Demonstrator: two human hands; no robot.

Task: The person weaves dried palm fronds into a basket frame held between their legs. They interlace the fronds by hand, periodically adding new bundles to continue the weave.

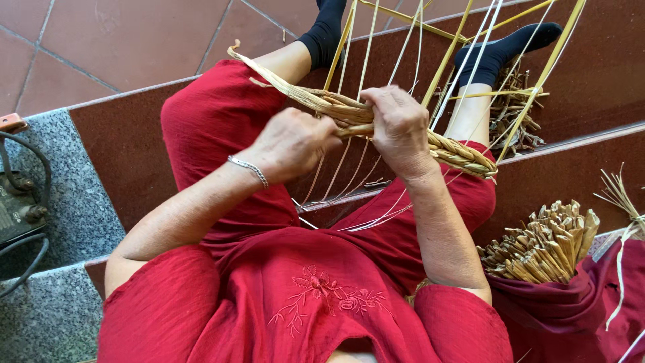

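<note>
**Braided band held across upright stakes, both hands closed on it**

- Seated person in a red dress, legs stretched out over dark red steps; the work sits above the lap, between the knees.
- Braided straw band (pixel 376 124) runs from far left to near right, across a fan of thin pale stakes (pixel 430 60) that rise away toward the feet. Judged: the band lies crosswise so it can pass in and out between the stakes.
- Left hand (pixel 292 144), with a silver bracelet (pixel 248 169) at the wrist, is closed; its grip pinches the band at mid-length, apparently to keep the plait tight.
- Right hand (pixel 400 128) is closed over the band just to the right, touching it and pressing it against the stakes. The two hands sit close together, so the working point stays short and controlled.
- Black socks (pixel 510 44) at far end; the stakes pass between the feet.
- Bundle of cut straw stubs (pixel 544 245) lies near right on dark red cloth (pixel 571 309), within reach of the right hand.
- Black cables (pixel 23 202) at left on grey stone, well apart.
</note>
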